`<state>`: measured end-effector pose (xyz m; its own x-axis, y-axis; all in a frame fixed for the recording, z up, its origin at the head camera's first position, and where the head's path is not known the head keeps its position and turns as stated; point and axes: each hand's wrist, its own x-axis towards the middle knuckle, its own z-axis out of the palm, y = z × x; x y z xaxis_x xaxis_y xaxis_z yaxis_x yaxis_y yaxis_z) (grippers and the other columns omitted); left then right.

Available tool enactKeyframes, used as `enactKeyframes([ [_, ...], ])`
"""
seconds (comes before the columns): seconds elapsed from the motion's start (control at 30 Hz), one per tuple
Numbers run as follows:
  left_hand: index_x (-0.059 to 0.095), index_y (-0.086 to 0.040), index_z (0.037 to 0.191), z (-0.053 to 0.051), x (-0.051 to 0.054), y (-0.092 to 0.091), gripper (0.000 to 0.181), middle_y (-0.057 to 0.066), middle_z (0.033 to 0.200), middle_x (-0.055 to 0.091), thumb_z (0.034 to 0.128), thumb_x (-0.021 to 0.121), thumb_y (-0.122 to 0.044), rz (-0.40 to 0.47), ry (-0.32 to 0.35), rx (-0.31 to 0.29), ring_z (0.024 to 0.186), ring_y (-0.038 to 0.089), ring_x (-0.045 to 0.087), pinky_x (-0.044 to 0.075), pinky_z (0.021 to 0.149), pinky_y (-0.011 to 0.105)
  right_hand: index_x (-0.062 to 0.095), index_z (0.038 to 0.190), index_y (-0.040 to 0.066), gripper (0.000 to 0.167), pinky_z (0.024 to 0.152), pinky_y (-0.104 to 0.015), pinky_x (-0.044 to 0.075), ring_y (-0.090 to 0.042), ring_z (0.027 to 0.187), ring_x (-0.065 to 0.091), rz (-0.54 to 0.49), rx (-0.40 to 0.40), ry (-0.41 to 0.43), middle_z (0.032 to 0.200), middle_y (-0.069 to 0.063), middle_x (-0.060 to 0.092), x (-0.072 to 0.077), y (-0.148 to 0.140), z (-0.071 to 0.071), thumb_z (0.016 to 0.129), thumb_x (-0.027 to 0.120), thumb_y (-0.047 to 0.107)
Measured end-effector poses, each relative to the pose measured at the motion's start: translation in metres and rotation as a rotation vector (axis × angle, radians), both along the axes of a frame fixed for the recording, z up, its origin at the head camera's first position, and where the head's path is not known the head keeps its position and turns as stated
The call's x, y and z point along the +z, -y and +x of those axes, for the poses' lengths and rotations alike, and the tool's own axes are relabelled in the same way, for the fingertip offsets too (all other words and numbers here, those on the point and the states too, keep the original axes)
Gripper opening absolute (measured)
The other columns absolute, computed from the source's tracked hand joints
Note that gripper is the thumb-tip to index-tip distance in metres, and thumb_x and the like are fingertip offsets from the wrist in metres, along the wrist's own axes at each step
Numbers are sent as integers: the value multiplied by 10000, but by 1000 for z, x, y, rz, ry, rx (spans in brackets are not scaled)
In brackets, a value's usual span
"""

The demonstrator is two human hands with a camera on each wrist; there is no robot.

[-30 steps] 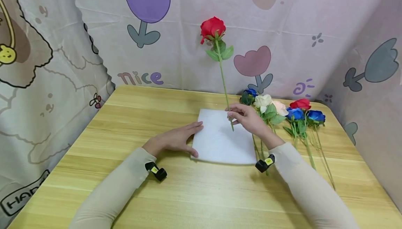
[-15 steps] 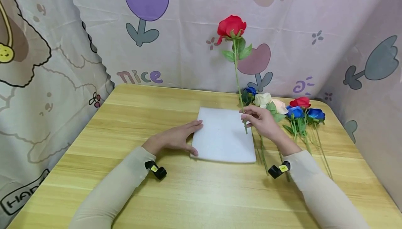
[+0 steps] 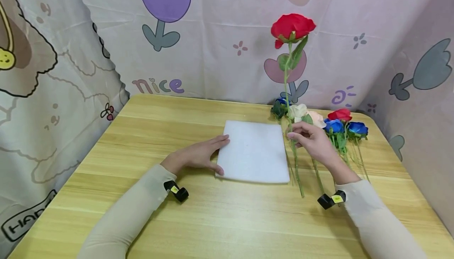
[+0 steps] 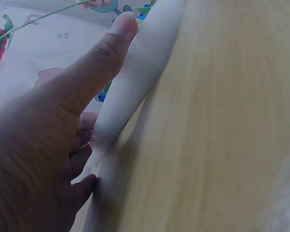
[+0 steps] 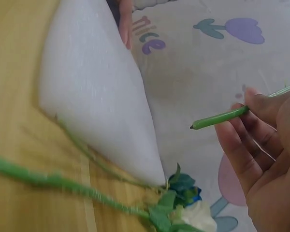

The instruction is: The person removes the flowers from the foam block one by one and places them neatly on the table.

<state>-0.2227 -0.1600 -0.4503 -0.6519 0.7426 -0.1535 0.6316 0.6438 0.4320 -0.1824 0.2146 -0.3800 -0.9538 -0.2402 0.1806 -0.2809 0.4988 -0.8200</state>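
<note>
An artificial red rose (image 3: 293,27) stands upright in the air, its bloom high against the backdrop. My right hand (image 3: 313,140) pinches its green stem between thumb and fingers, right of a white foam pad (image 3: 253,152). In the right wrist view, the cut end of the stem (image 5: 217,119) pokes out past the fingertips, touching nothing. My left hand (image 3: 196,156) rests at the pad's left edge, thumb and fingers spread. From the left wrist, its thumb (image 4: 96,63) shows extended along the pad's side.
Right of the pad lie several artificial roses: a blue one (image 3: 279,110), a white one (image 3: 298,111), a pale pink one (image 3: 317,119), a red one (image 3: 339,114) and more blue ones (image 3: 358,129). Their stems point toward the front of the wooden table (image 3: 220,219). A printed cloth (image 3: 220,46) hangs behind.
My right hand has carried the red rose rightward, from above the foam pad to past its right edge. The bloom has turned. My left hand and the pad have stayed put.
</note>
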Motion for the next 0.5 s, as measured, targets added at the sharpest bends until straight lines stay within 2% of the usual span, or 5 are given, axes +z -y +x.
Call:
enactKeyframes([
  [0.13,113,-134,1581,0,1,0,1205,-31,1640,10,707,612,-796,-1,0,-3,1477,154,77,187,1172,351,631,1144,-2,226,655,-315,589,-208,771,642,25,-27,-20,913,-174,620,-2,-13,6,967,629,138],
  [0.27,115,-129,1580,0,2,0,1201,-21,1641,17,712,617,-790,-2,-1,-7,1478,153,73,182,1173,348,624,1163,-11,252,651,-326,589,-183,768,647,31,-50,-30,920,-185,633,-4,-24,12,967,633,146],
  [0.5,140,-121,1578,0,2,-1,1196,-37,1638,27,710,624,-786,18,-6,-10,1479,150,78,183,1173,351,586,1240,-60,324,592,-263,573,-123,702,636,-1,-72,-106,875,-68,663,-7,-42,20,935,647,28],
])
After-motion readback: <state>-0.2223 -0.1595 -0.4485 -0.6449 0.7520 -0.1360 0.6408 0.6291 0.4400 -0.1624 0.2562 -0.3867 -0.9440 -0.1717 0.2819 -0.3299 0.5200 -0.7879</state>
